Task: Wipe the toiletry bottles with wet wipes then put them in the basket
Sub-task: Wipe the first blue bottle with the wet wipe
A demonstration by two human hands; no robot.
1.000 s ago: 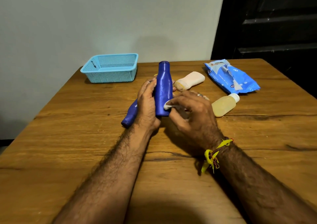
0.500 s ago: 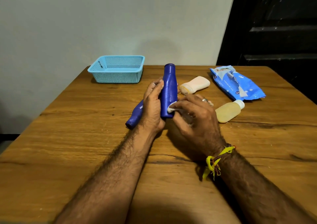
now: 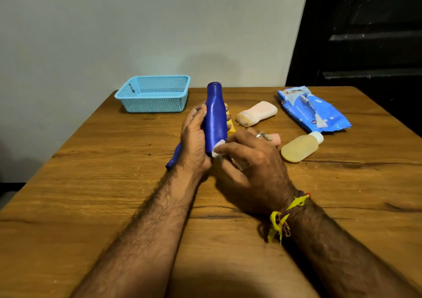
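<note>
My left hand (image 3: 194, 138) grips a tall dark blue bottle (image 3: 214, 117), held nearly upright above the table. My right hand (image 3: 253, 165) pinches a small white wet wipe (image 3: 218, 149) against the bottle's lower end. A second blue bottle (image 3: 174, 158) lies on the table behind my left hand, mostly hidden. A cream bottle (image 3: 257, 113) and a yellowish bottle with a white cap (image 3: 300, 146) lie to the right. A pink bottle end (image 3: 275, 138) shows behind my right hand, and a yellow item (image 3: 230, 124) peeks out behind the held bottle. The light blue basket (image 3: 155, 102) stands at the back left, nothing visible inside.
A blue wet-wipes pack (image 3: 312, 108), torn open, lies at the back right of the wooden table (image 3: 91, 183). A grey wall runs behind the table; a dark doorway is at the right.
The wipe in my right hand has slid down the blue bottle towards its lower end. The bottle stays in my left hand. The view has shifted slightly.
</note>
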